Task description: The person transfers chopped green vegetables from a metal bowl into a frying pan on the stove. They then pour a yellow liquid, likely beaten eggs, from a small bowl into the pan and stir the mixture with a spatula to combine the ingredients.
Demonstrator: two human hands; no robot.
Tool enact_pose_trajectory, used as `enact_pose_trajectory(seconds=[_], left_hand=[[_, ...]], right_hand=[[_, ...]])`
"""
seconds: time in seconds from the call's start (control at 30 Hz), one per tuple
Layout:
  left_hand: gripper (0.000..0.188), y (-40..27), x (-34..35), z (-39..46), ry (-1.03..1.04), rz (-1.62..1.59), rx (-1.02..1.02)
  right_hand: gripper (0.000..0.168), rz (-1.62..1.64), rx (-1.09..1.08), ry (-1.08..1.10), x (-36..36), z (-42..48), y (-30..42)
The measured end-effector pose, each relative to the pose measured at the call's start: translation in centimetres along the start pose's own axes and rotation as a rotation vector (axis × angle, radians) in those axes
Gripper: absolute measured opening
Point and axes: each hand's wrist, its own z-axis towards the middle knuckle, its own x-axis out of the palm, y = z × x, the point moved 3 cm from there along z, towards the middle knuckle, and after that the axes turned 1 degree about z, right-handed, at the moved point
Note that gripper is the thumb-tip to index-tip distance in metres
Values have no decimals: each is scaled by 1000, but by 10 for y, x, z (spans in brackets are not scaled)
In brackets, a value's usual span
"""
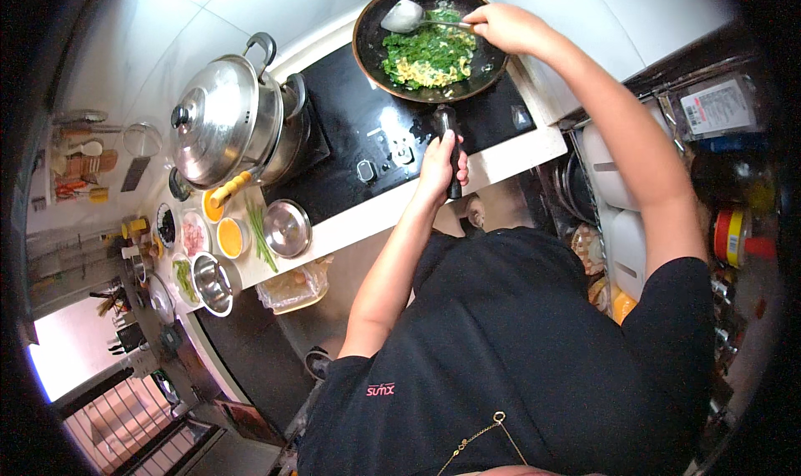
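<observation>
My left hand (443,163) is wrapped around the black handle (455,182) of a dark wok (369,57). The wok is at the far right part of a black glass cooktop (350,125). Chopped green leaves and yellow scrambled egg (428,53) lie mixed in it. From the right side, my right hand (510,28) reaches over the wok's rim and grips the handle of a metal spatula (402,17). The spatula's broad blade is over the upper left of the food; whether it touches the food I cannot tell.
Left of the wok stands a lidded steel pot (219,119), with a yellow-handled utensil (230,189) near it. The counter holds a steel lid (287,228), green stalks (260,232), a bowl of orange-yellow liquid (230,237), raw meat (195,232) and a steel bowl (214,284). Shelves with white containers (616,175) stand right.
</observation>
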Motion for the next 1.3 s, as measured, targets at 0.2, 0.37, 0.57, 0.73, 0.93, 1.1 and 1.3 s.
enact_pose_trajectory(seconds=[0.2, 0.37, 0.57, 0.73, 0.93, 1.1, 1.3], left_hand=[[33, 0, 1, -1, -37, 26, 49], [33, 0, 1, -1, -79, 43, 62], [34, -2, 0, 2, -48, 38, 66], [32, 1, -3, 2, -28, -15, 54], [32, 2, 1, 0, -32, 6, 43], [32, 0, -3, 0, -47, 25, 50], [33, 0, -3, 0, -40, 27, 64]], right_hand=[[30, -88, -3, 159, 15, -5, -15], [30, -150, 86, 157, 38, -40, 10], [31, -82, 29, 85, 40, -49, 7], [40, 344, 378, 382, -33, -37, -1], [32, -34, -134, 64, -15, -32, 25], [36, -298, -27, 168, 18, -72, 24], [47, -401, 16, 239, 33, -88, 39]])
